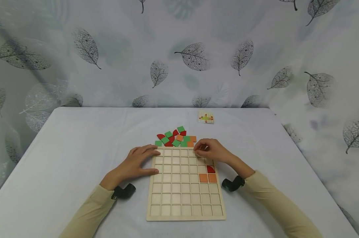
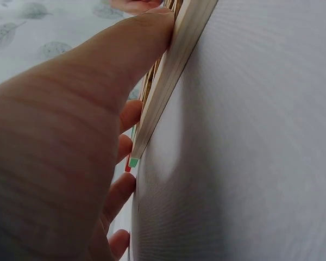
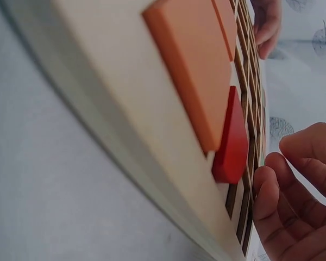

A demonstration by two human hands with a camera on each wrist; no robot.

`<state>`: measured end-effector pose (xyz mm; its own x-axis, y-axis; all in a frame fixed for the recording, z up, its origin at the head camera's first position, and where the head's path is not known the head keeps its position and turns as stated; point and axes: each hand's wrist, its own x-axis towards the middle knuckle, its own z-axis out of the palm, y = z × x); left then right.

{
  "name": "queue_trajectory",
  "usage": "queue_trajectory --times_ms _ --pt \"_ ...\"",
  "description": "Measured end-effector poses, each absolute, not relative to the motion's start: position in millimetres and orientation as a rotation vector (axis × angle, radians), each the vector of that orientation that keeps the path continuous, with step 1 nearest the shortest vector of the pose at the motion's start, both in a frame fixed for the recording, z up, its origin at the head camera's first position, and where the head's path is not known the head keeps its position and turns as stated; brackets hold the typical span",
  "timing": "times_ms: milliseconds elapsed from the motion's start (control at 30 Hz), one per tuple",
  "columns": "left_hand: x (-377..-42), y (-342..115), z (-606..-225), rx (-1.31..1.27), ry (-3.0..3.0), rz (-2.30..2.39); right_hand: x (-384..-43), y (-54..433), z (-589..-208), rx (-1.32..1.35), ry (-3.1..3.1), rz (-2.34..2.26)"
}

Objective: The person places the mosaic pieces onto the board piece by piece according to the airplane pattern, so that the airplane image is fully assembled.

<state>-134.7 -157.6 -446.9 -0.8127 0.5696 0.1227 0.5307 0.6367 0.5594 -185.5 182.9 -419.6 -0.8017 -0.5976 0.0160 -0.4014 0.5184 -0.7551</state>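
A wooden grid board (image 1: 175,197) lies flat on the white table. Along its left side, my left hand (image 1: 139,162) is spread with fairly straight fingers; the thumb (image 2: 146,32) touches the edge and the fingertips reach the far left corner. Two orange square tiles (image 1: 203,178) sit side by side in cells at the right, a red rounded tile (image 3: 233,142) in the cell above the right one. My right hand (image 1: 210,150) bends its fingers over the far right cells, thumb and fingertips close together; I cannot tell whether a tile is between them.
Just beyond the board's far edge lies a loose pile of green square tiles (image 1: 176,143), red rounded tiles (image 1: 160,136) and orange tiles (image 1: 192,138). Farther back is a small picture card (image 1: 206,117). A leaf-patterned curtain (image 1: 117,49) hangs behind the table.
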Motion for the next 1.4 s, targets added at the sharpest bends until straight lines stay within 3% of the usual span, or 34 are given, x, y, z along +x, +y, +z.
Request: queue_trajectory --times_ms 1400 --pt "-134.0 -158.5 -446.3 0.953 2.785 0.926 -216.8 182.4 -430.6 -0.755 2.554 -1.253"
